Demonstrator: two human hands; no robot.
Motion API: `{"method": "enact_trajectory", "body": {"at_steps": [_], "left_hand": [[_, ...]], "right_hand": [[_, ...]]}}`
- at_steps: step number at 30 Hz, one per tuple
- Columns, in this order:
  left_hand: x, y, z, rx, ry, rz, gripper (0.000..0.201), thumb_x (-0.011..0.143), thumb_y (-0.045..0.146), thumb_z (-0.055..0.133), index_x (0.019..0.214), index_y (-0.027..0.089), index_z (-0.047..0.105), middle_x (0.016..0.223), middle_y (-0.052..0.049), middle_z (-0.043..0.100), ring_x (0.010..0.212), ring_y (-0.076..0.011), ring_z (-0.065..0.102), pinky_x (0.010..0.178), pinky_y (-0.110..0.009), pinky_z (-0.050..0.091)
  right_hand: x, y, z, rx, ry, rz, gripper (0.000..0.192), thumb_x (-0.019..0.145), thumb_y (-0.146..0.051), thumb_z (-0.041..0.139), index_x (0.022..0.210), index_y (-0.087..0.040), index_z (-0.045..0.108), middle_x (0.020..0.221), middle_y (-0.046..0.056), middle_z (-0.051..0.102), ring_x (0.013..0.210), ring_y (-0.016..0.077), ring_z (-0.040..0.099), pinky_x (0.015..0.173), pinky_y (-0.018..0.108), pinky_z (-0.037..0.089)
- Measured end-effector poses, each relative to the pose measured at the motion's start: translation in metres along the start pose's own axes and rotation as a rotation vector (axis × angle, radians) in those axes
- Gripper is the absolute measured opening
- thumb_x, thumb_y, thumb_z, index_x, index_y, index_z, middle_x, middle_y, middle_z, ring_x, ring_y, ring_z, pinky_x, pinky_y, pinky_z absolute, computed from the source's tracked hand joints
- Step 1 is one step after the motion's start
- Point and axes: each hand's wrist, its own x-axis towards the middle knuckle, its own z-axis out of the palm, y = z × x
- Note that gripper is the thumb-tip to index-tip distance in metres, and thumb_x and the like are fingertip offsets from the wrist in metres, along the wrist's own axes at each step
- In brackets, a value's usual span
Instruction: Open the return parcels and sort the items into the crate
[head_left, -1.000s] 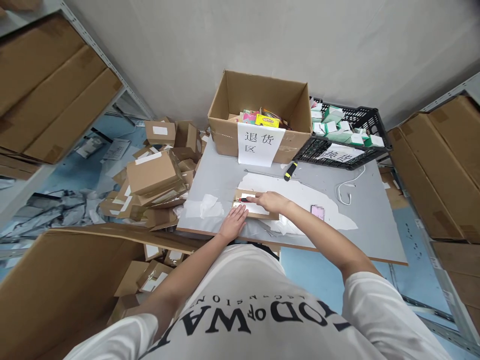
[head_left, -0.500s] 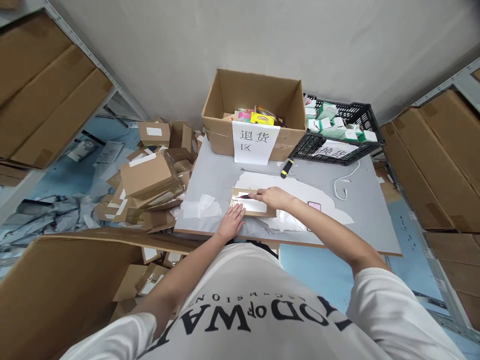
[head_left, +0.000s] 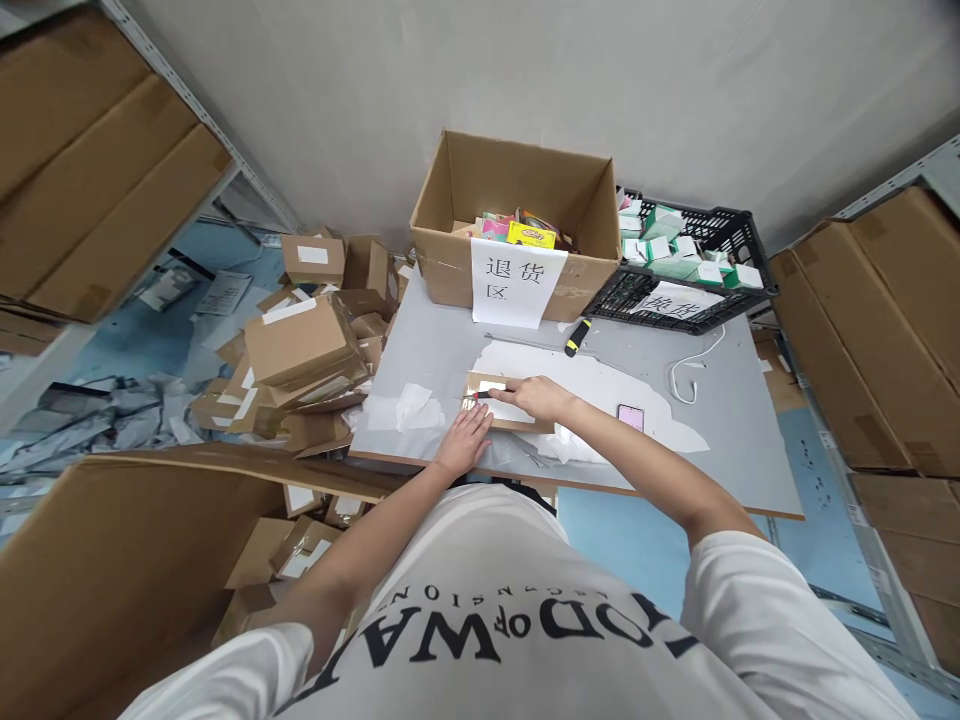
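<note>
A small cardboard box [head_left: 498, 382] with a white label lies flat near the table's front edge. My left hand [head_left: 466, 434] rests on its lower left corner, fingers stretched out flat and pressing it down. Over the box, my right hand [head_left: 537, 398] is closed around a slim dark knife-like tool [head_left: 486, 394] with a red bit near its tip. That tip points left, at the shiny taped end of the box; whether it touches is too small to tell. White paper and crumpled wrapping lie under and beside the box.
A large open carton [head_left: 517, 200] with packets and a black crate [head_left: 694, 250] of green-white boxes stand at the back. A yellow-black tool [head_left: 577, 337], phone [head_left: 631, 416] and white cable [head_left: 679, 375] lie on the table [head_left: 750, 440]. Cartons [head_left: 300, 345] are piled left.
My right hand has moved slightly left with the tool, bringing its tip closer to the taped end. The phone shows more fully beside my forearm. My left hand stays in place.
</note>
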Motion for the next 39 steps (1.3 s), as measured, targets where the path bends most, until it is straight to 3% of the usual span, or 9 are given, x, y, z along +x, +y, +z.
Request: {"method": "enact_trajectory", "body": {"at_steps": [11, 18, 26, 31, 39], "left_hand": [[0.001, 0.0, 0.0, 0.039, -0.037, -0.011, 0.051, 0.092, 0.03, 0.043, 0.14, 0.013, 0.038, 0.146, -0.015, 0.039, 0.14, -0.0273, 0.027, 0.112, -0.045, 0.027], [0.002, 0.002, -0.001, 0.081, -0.074, -0.025, 0.051, 0.093, 0.031, 0.039, 0.141, 0.013, 0.038, 0.147, -0.013, 0.038, 0.14, -0.0267, 0.027, 0.112, -0.044, 0.027], [0.005, 0.006, -0.006, 0.083, -0.101, -0.046, 0.05, 0.093, 0.029, 0.037, 0.14, 0.013, 0.039, 0.146, -0.013, 0.039, 0.14, -0.0263, 0.028, 0.112, -0.044, 0.026], [0.005, 0.007, -0.006, 0.078, -0.106, -0.053, 0.05, 0.093, 0.028, 0.038, 0.141, 0.014, 0.038, 0.147, -0.013, 0.038, 0.14, -0.0264, 0.026, 0.112, -0.045, 0.026], [0.004, 0.005, -0.004, 0.091, -0.113, -0.034, 0.051, 0.093, 0.029, 0.037, 0.141, 0.013, 0.038, 0.147, -0.013, 0.037, 0.14, -0.0271, 0.026, 0.112, -0.044, 0.026]], "right_hand": [[-0.008, 0.006, -0.005, -0.012, -0.083, 0.033, 0.051, 0.092, -0.012, 0.036, 0.14, -0.03, 0.039, 0.112, 0.012, 0.062, 0.087, 0.0233, 0.068, 0.065, 0.028, 0.044], [-0.038, 0.018, -0.003, 0.018, -0.138, 0.088, 0.053, 0.092, -0.011, 0.035, 0.141, -0.031, 0.037, 0.109, 0.012, 0.063, 0.083, 0.0229, 0.068, 0.062, 0.027, 0.041], [-0.091, 0.046, 0.02, 0.013, -0.202, 0.175, 0.065, 0.084, -0.001, 0.037, 0.141, -0.034, 0.038, 0.102, 0.009, 0.065, 0.074, 0.0188, 0.066, 0.056, 0.025, 0.034], [-0.127, 0.056, 0.033, 0.045, -0.142, 0.215, 0.073, 0.078, 0.002, 0.039, 0.141, -0.035, 0.037, 0.1, 0.006, 0.065, 0.068, 0.0153, 0.064, 0.055, 0.025, 0.032], [-0.151, 0.061, 0.054, 0.09, -0.035, 0.254, 0.074, 0.077, 0.002, 0.037, 0.14, -0.037, 0.038, 0.101, 0.004, 0.066, 0.065, 0.0137, 0.062, 0.055, 0.025, 0.032]]}}
